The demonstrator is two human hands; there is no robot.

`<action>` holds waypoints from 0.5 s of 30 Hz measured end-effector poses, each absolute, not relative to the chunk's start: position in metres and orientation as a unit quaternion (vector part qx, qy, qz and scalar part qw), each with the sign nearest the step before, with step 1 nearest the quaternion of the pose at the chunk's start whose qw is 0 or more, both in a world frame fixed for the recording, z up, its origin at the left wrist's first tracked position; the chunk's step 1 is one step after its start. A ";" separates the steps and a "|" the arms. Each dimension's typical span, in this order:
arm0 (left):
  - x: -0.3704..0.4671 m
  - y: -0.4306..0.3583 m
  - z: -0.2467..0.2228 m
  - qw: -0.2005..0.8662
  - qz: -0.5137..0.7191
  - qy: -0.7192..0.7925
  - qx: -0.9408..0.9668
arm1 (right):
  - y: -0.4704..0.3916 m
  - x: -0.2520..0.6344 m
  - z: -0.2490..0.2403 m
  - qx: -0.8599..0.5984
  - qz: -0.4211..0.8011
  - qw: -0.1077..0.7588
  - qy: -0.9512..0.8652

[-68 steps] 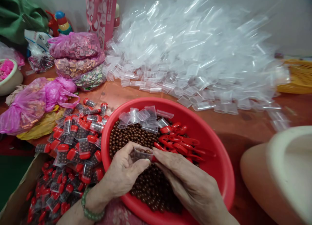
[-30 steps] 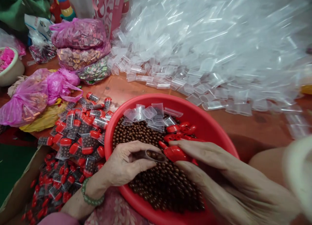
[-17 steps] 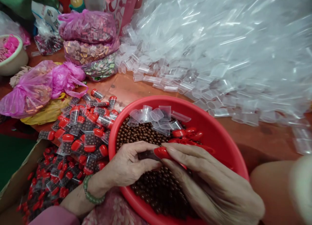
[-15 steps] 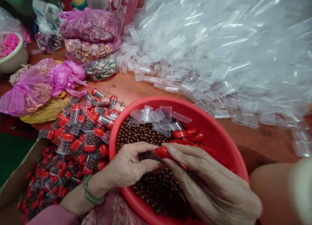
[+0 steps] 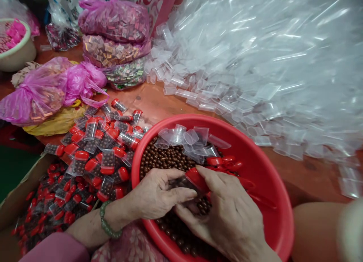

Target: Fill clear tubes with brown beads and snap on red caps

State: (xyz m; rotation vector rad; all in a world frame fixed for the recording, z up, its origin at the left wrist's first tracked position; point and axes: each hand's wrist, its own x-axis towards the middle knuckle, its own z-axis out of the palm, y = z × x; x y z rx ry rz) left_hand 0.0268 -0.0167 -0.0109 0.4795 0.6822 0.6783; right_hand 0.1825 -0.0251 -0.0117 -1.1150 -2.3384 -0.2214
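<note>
My left hand (image 5: pixel 159 195), with a green bead bracelet at the wrist, pinches a clear tube of brown balls (image 5: pixel 181 182) over the red basin (image 5: pixel 270 171). A red cap (image 5: pixel 197 180) sits at the tube's right end. Against this cap lie the fingers of my right hand (image 5: pixel 229 212), its thumb lower down, near the brown balls (image 5: pixel 167 158). Clear empty tubes (image 5: pixel 191 137) and loose red caps (image 5: pixel 227 161) rest in the basin's far part.
Filled red-capped tubes (image 5: pixel 106 141) are heaped left of the basin, and more fill a cardboard box (image 5: pixel 28 178). Pink bags (image 5: pixel 113 21) stand at the back left. A large pile of clear tubes (image 5: pixel 255 65) spreads across the back right of the table (image 5: pixel 153 103).
My right hand has bent its fingers more and its thumb has dropped lower and leftward. The tube stays in my left hand. The whole view has shifted slightly.
</note>
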 end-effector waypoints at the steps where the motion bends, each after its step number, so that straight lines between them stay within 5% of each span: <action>1: 0.027 -0.017 -0.011 0.861 0.315 0.328 0.227 | -0.025 0.184 -0.012 -0.405 -0.085 0.271 -0.869; 6: 0.026 -0.018 -0.014 0.869 0.290 0.325 0.234 | -0.027 0.189 -0.014 -0.407 -0.039 0.280 -0.869; 10: 0.025 -0.017 -0.014 0.860 0.298 0.322 0.259 | -0.029 0.192 -0.006 -0.459 0.109 0.267 -0.840; 15: 0.026 -0.016 -0.014 0.810 0.319 0.352 0.344 | -0.031 0.190 -0.001 -0.514 0.242 0.375 -0.733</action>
